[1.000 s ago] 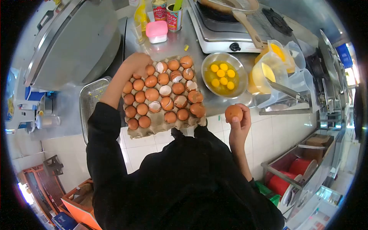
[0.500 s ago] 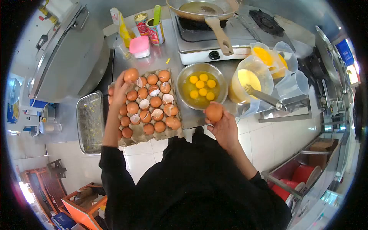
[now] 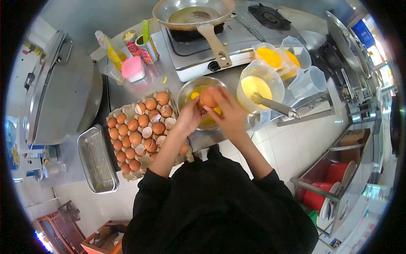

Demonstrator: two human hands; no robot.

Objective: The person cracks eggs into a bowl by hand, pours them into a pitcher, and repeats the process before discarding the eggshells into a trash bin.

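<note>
Over the metal bowl, both hands meet around a brown egg. My right hand has its fingers bent over the egg's right side. From the lower left, my left hand closes its fingertips right at the egg. Part of the bowl is hidden behind the hands; yolks and clear egg white show in it. Left of the bowl, a cardboard egg tray carries many brown eggs and several cracked, empty shells. My left forearm crosses the tray's right edge.
A frying pan sits on the gas stove behind the bowl. To the right, a plastic jug of yellow liquid holds a whisk, near more jugs. A wire basket, pink-lidded tub and cans stand left.
My left hand has moved right from the tray to the bowl. My right hand, with its egg, has come up and left over the bowl. The whole view has shifted.
</note>
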